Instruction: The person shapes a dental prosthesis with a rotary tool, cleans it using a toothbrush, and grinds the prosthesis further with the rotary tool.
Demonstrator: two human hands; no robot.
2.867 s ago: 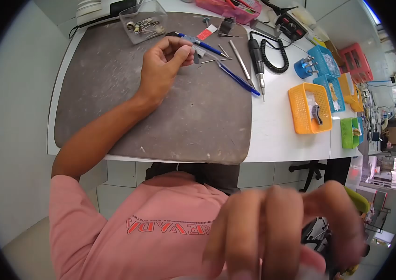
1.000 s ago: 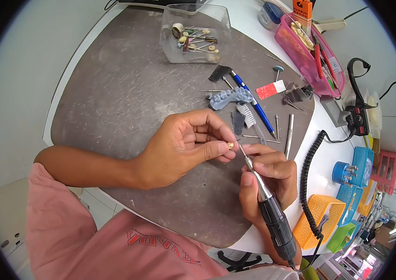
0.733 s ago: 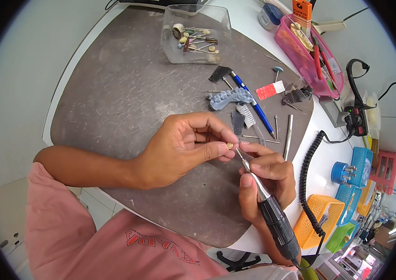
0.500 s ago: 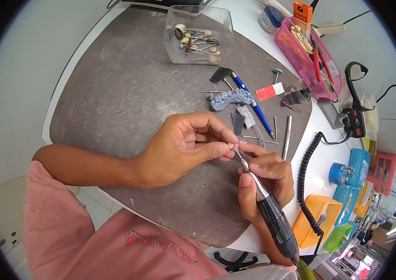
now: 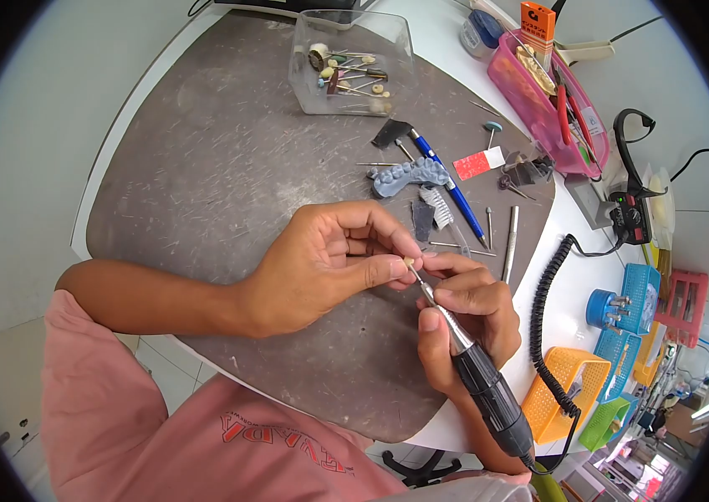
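pinching a small yellowish piece (image 5: pixel 409 262) between thumb and forefinger, the left hand (image 5: pixel 308 272) faces the right hand (image 5: pixel 482 311), whose fingers grasp a tapered black-and-silver rotary handpiece (image 5: pixel 492 397), tip at the piece, above a scratched grey-brown mat (image 5: pixel 204 167).

A: What colours is the handpiece (image 5: pixel 491 395)?
B: Black body, silver nose. The tiny piece (image 5: pixel 409 262) is pale yellow.
A: And the mat (image 5: pixel 204 167)?
B: Grey-brown, streaked with pale scratches. The shirt (image 5: pixel 179 443) is pink with red lettering.
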